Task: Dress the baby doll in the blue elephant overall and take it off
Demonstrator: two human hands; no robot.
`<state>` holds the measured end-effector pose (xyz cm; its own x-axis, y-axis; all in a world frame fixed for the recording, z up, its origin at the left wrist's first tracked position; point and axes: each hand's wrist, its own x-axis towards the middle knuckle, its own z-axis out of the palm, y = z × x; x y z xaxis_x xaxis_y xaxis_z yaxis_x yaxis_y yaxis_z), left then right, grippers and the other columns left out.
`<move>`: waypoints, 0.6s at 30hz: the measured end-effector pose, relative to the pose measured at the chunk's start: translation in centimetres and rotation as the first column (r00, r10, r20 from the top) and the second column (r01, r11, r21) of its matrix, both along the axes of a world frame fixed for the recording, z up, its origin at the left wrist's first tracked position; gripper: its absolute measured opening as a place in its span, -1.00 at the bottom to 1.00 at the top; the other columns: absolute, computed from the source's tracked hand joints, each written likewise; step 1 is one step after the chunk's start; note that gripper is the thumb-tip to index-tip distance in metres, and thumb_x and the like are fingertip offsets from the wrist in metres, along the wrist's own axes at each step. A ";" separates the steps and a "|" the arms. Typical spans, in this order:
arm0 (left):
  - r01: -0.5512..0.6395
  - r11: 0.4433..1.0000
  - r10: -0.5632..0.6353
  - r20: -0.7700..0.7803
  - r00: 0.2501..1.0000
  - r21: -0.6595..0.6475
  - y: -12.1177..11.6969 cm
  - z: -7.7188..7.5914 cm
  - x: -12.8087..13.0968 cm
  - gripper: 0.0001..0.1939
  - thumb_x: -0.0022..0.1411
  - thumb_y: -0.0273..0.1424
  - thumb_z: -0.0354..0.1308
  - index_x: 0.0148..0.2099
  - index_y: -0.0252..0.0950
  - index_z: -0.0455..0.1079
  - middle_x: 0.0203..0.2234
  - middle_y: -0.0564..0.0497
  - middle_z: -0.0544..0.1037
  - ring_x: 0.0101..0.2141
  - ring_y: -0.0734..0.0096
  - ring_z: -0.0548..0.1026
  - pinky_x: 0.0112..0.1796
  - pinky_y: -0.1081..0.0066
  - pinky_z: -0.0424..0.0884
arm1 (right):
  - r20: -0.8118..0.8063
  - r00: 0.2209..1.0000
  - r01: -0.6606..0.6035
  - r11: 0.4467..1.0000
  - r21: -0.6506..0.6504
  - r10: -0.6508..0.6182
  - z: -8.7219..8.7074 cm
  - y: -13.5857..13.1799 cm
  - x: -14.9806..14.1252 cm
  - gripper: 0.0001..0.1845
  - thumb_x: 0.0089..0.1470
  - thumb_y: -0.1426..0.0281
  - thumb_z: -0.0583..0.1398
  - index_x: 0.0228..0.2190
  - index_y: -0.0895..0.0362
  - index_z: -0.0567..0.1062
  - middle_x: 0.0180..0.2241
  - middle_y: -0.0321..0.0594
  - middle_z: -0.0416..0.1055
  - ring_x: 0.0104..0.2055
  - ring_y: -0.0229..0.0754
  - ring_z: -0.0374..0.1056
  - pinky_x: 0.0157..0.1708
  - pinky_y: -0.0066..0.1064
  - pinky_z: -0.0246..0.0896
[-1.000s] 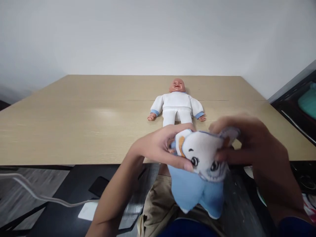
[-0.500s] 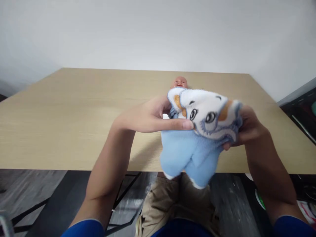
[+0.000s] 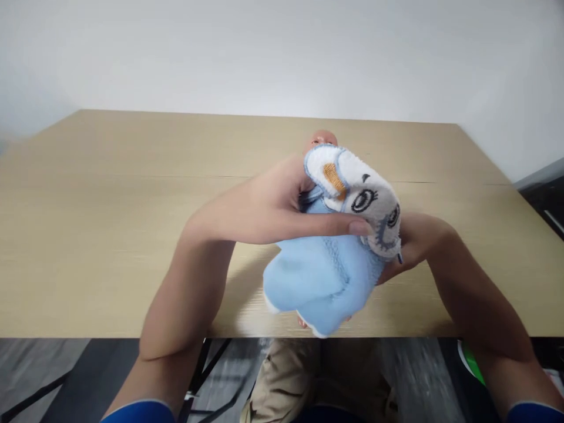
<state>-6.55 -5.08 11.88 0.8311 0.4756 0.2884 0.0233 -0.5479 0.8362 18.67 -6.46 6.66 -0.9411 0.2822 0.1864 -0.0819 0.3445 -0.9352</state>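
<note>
A soft light-blue doll outfit with a white embroidered animal face is held up above the table. My left hand grips its left side, the thumb lying across the face below one eye and the fingers behind the cloth. From the other side my right hand holds the folded right edge, most of its fingers hidden behind the fabric. Beyond the outfit lies a baby doll on its back. Only the top of its head and a bit of its feet show; the cloth covers the rest from view.
The wide wooden table runs back to a pale wall. Its front edge is just before my legs. Dark objects stand beyond the right edge, and black metal legs show below.
My right hand has moved left and inward, folding the animal face over. The outfit has shifted slightly left and turned. My view has tilted, and the doll's feet now peek out below the cloth.
</note>
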 end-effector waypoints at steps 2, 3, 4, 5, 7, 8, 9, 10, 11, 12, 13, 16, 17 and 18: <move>0.068 0.998 -0.067 -0.060 0.996 0.015 0.6 0.1 -0.7 -0.73 0.43 -0.32 0.43 0.07 -0.36 0.60 -0.09 -0.05 0.70 -0.01 0.21 0.67 -0.01 0.34 0.67 | -0.044 0.997 0.072 0.997 0.029 -0.071 -0.1 -0.3 0.3 -0.82 0.21 0.34 0.51 -0.21 0.13 0.68 -0.27 -0.29 0.67 -0.18 -0.18 0.62 -0.08 -0.45 0.58; 0.117 0.993 -0.116 -0.085 0.990 0.018 0.9 0.2 -1.1 -0.72 0.38 -0.33 0.47 0.06 -0.33 0.62 -0.10 -0.05 0.70 -0.02 0.19 0.68 -0.05 0.37 0.68 | -0.066 0.993 0.105 0.994 0.030 -0.103 -0.2 -0.4 0.4 -0.81 0.22 0.35 0.50 -0.19 0.13 0.66 -0.26 -0.29 0.66 -0.17 -0.17 0.61 -0.08 -0.43 0.57; 0.164 0.986 -0.161 -0.111 0.981 0.016 1.2 0.2 -1.6 -0.72 0.33 -0.35 0.51 0.04 -0.29 0.63 -0.12 -0.04 0.71 -0.03 0.17 0.69 -0.10 0.41 0.68 | -0.083 0.988 0.133 0.991 0.013 -0.131 -0.3 -0.5 0.5 -0.80 0.24 0.34 0.48 -0.16 0.13 0.65 -0.25 -0.29 0.64 -0.18 -0.17 0.58 -0.09 -0.43 0.55; 0.202 0.979 -0.198 -0.137 0.971 0.016 1.5 0.2 -2.1 -0.72 0.30 -0.37 0.53 0.02 -0.27 0.64 -0.16 -0.03 0.71 -0.05 0.17 0.71 -0.14 0.43 0.69 | -0.094 0.983 0.158 0.987 -0.017 -0.159 -0.4 -0.6 0.6 -0.79 0.28 0.30 0.46 -0.14 0.14 0.63 -0.25 -0.28 0.62 -0.19 -0.18 0.56 -0.12 -0.43 0.54; 0.232 0.973 -0.224 -0.191 0.956 0.018 2.0 0.2 -3.0 -0.76 0.30 -0.39 0.53 -0.01 -0.27 0.66 -0.18 -0.03 0.72 -0.09 0.18 0.72 -0.18 0.45 0.69 | -0.099 0.967 0.227 0.970 -0.085 -0.235 -0.7 -0.7 0.7 -0.73 0.36 0.22 0.41 -0.08 0.15 0.61 -0.28 -0.29 0.57 -0.23 -0.20 0.52 -0.17 -0.44 0.50; 0.236 0.972 -0.226 -0.207 0.952 0.024 2.3 0.2 -3.3 -0.79 0.33 -0.39 0.50 -0.02 -0.28 0.66 -0.16 -0.05 0.72 -0.09 0.20 0.72 -0.17 0.46 0.69 | -0.090 0.958 0.263 0.958 -0.111 -0.274 -0.8 -0.6 0.7 -0.70 0.38 0.18 0.39 -0.07 0.16 0.60 -0.29 -0.30 0.55 -0.25 -0.21 0.50 -0.19 -0.45 0.48; 0.237 0.971 -0.225 -0.211 0.951 0.035 2.5 0.1 -3.6 -0.82 0.36 -0.39 0.47 -0.02 -0.30 0.65 -0.12 -0.07 0.73 -0.07 0.20 0.72 -0.14 0.45 0.69 | -0.067 0.953 0.284 0.950 -0.129 -0.294 -0.9 -0.5 0.6 -0.67 0.40 0.14 0.38 -0.07 0.16 0.59 -0.30 -0.30 0.54 -0.26 -0.21 0.50 -0.20 -0.45 0.47; 0.240 0.970 -0.226 -0.202 0.953 0.047 2.6 0.0 -3.8 -0.84 0.40 -0.38 0.43 -0.02 -0.33 0.64 -0.08 -0.10 0.73 -0.04 0.21 0.71 -0.09 0.44 0.69 | -0.033 0.959 0.275 0.951 -0.139 -0.282 -1.0 -0.4 0.5 -0.63 0.40 0.10 0.37 -0.08 0.17 0.60 -0.30 -0.29 0.54 -0.25 -0.21 0.50 -0.20 -0.45 0.46; 0.250 0.967 -0.236 -0.187 0.954 0.056 2.7 0.0 -3.9 -0.84 0.44 -0.38 0.37 -0.02 -0.37 0.63 -0.04 -0.12 0.73 0.01 0.22 0.70 -0.03 0.42 0.68 | 0.005 0.971 0.237 0.961 -0.141 -0.239 -1.0 -0.2 0.3 -0.58 0.37 0.05 0.39 -0.10 0.18 0.60 -0.30 -0.27 0.55 -0.24 -0.19 0.52 -0.19 -0.45 0.47; 0.258 0.964 -0.245 -0.176 0.953 0.056 2.7 -0.1 -3.9 -0.84 0.49 -0.39 0.31 -0.01 -0.40 0.62 -0.01 -0.14 0.72 0.05 0.23 0.68 0.02 0.40 0.67 | 0.043 0.983 0.181 0.973 -0.140 -0.177 -1.1 0.1 0.1 -0.52 0.32 0.00 0.42 -0.11 0.18 0.62 -0.29 -0.25 0.57 -0.21 -0.16 0.54 -0.17 -0.44 0.48; 0.260 0.965 -0.248 -0.169 0.954 0.049 2.6 -0.2 -3.8 -0.82 0.52 -0.41 0.25 -0.01 -0.43 0.61 0.00 -0.15 0.72 0.08 0.24 0.67 0.07 0.37 0.66 | 0.077 0.992 0.112 0.984 -0.136 -0.102 -1.1 0.3 -0.2 -0.46 0.25 -0.05 0.46 -0.12 0.19 0.63 -0.28 -0.22 0.59 -0.17 -0.12 0.57 -0.14 -0.43 0.50; 0.209 0.977 -0.211 -0.207 0.955 -0.032 2.1 -0.2 -3.2 -0.80 0.53 -0.44 0.17 -0.05 -0.43 0.61 -0.08 -0.09 0.72 0.03 0.27 0.69 0.07 0.33 0.66 | 0.156 0.988 -0.001 0.994 -0.108 0.018 -1.2 0.9 -0.6 -0.32 0.09 -0.12 0.53 -0.07 0.19 0.65 -0.22 -0.16 0.67 -0.04 -0.05 0.62 -0.02 -0.39 0.54; 0.189 0.980 -0.198 -0.226 0.954 -0.064 2.0 -0.2 -2.9 -0.83 0.51 -0.44 0.20 -0.07 -0.40 0.61 -0.13 -0.06 0.72 -0.02 0.28 0.71 0.04 0.34 0.67 | 0.168 0.986 0.013 0.995 -0.096 0.003 -1.3 0.9 -0.5 -0.32 0.09 -0.13 0.53 -0.06 0.19 0.66 -0.20 -0.15 0.68 -0.01 -0.04 0.62 0.01 -0.39 0.54; 0.179 0.979 -0.198 -0.244 0.949 -0.097 1.9 -0.3 -2.7 -0.87 0.48 -0.43 0.26 -0.09 -0.37 0.62 -0.19 -0.03 0.72 -0.08 0.28 0.72 0.00 0.36 0.69 | 0.170 0.985 0.050 0.995 -0.084 -0.035 -1.4 1.0 -0.4 -0.33 0.10 -0.13 0.52 -0.06 0.18 0.66 -0.20 -0.14 0.69 0.00 -0.03 0.63 0.03 -0.37 0.55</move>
